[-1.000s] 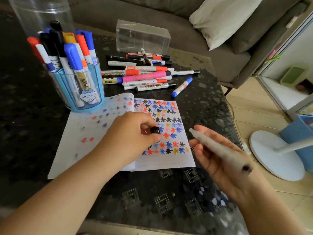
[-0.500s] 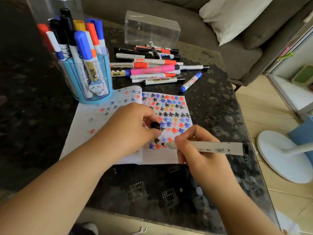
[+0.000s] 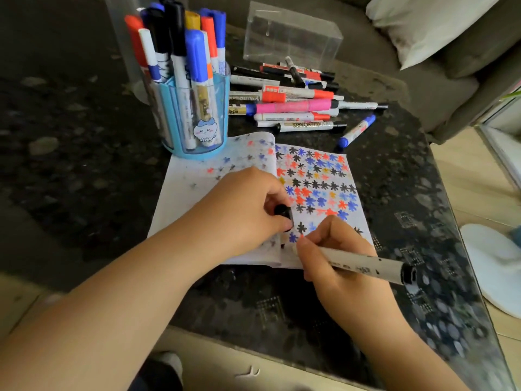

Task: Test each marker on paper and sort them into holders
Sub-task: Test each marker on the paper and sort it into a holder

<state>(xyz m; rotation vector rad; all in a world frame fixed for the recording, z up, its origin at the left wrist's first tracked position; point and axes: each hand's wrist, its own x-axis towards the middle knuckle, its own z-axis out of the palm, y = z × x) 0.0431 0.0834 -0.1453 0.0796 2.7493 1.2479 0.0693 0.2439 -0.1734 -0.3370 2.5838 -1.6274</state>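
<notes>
An open notebook [image 3: 197, 179] lies on the dark table, its right page covered with coloured star marks. My right hand [image 3: 335, 266] grips a white marker [image 3: 363, 265], tip down at the page's lower edge. My left hand [image 3: 242, 210] rests on the notebook and pinches the marker's black cap [image 3: 283, 211]. A blue holder [image 3: 197, 117] full of upright markers stands behind the notebook on the left. A pile of loose markers [image 3: 293, 103] lies behind the notebook's right page. A clear holder [image 3: 127, 52] stands behind the blue one.
A clear plastic box [image 3: 290, 38] sits behind the loose markers. One blue marker [image 3: 356, 131] lies apart to the right of the pile. A grey sofa with a pale cushion [image 3: 439, 26] borders the table's far side. The table's right edge drops to a wooden floor.
My right hand swung the marker down from the air on the right and set its tip on the page's lower edge. My left hand stayed on the notebook, cap still pinched.
</notes>
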